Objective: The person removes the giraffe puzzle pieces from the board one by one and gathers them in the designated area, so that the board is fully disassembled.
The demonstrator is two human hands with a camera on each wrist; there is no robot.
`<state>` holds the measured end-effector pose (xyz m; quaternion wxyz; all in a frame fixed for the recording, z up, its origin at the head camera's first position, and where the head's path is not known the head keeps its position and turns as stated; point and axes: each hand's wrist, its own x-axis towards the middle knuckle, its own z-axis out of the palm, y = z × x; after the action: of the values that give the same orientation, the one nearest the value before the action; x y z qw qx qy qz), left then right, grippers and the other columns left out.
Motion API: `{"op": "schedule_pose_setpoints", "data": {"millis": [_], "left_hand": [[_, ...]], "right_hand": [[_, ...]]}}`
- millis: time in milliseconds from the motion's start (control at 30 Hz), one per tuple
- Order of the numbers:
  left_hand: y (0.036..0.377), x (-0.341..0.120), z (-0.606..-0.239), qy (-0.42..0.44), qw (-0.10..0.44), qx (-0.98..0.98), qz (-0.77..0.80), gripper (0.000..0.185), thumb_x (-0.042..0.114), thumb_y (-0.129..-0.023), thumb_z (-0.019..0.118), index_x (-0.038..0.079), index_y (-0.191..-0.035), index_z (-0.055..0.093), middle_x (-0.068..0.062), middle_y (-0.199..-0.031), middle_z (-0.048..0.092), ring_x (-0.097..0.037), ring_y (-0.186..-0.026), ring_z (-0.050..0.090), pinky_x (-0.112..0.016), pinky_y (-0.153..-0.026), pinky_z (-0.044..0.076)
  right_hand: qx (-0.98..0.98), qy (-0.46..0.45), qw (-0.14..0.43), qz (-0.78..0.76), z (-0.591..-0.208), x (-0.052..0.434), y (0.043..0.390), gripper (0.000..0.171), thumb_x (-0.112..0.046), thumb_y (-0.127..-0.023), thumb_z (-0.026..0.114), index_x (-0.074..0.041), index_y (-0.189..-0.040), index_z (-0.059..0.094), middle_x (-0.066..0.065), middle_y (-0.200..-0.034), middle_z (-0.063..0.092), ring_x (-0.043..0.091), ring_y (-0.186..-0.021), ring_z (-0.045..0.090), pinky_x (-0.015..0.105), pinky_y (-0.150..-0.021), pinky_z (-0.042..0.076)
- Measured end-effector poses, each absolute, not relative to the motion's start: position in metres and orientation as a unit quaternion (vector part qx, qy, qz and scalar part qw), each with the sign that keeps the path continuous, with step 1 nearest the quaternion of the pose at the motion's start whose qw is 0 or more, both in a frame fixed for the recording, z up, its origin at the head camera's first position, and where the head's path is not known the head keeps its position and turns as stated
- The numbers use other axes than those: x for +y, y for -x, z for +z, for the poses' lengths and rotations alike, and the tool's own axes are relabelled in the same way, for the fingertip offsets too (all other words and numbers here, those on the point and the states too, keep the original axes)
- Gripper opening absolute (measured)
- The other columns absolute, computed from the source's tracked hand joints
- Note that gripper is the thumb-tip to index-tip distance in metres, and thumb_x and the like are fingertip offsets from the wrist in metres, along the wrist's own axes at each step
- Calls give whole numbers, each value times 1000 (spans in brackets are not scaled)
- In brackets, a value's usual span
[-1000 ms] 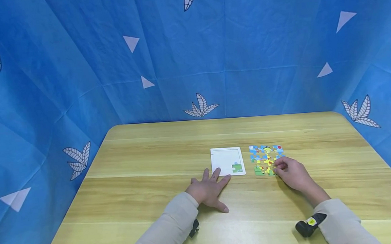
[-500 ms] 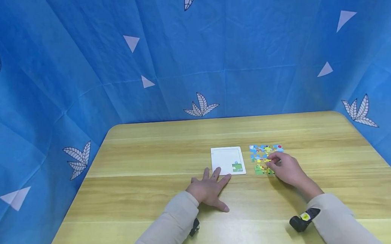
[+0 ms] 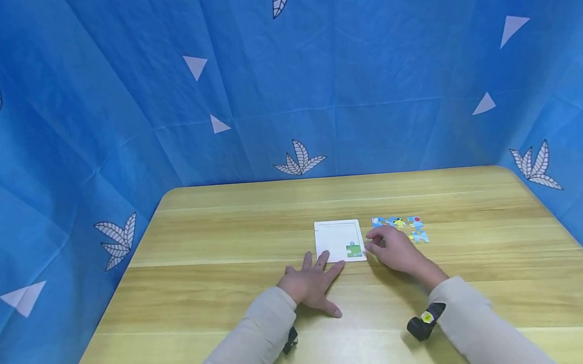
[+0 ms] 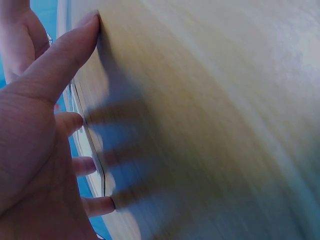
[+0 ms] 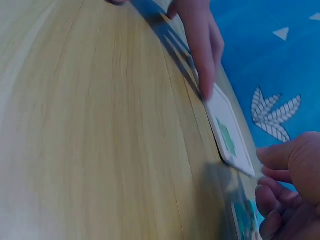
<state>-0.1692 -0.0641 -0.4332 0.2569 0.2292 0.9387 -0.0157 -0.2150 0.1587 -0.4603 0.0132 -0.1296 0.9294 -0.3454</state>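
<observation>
My left hand lies with spread fingers at the lower edge of a white puzzle board, fingertips on or against its rim. One green jigsaw piece sits in the board's lower right corner. My right hand is bent, thumb and index finger close together, beside the board's right edge. In the right wrist view the fingers look curled, and no piece shows clearly between them. Blue and yellow jigsaw pieces lie right of the board; my right hand hides part of that group.
The wooden table carries the board and the pieces. A blue patterned curtain hangs behind and at the sides. A black wrist device is strapped at the right sleeve.
My right hand has moved left from the right side of the pieces, across them, to the board's right edge. It uncovers a right-hand piece. My left hand stays in place.
</observation>
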Motion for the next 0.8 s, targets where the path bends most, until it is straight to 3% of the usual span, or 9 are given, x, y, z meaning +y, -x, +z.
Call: {"op": "schedule_pose_setpoints", "data": {"millis": [233,800], "left_hand": [[170,-64,-435,-231,259,938,-19,101,70,-67,63,41,-146,7,-2,-157,4,-37,-141,9,-65,-96,28],[171,-64,-435,-230,257,938,-24,101,71,-67,62,41,-146,7,-1,-157,4,-36,-141,9,-65,-96,28]], "right_hand": [[930,156,29,-330,-462,141,218,27,-15,-84,63,1,-106,64,12,-98,64,24,-91,58,43,-81,47],[938,148,35,-313,-466,128,225,23,-18,-83,65,-3,-100,65,10,-94,61,22,-88,55,42,-80,47]]}}
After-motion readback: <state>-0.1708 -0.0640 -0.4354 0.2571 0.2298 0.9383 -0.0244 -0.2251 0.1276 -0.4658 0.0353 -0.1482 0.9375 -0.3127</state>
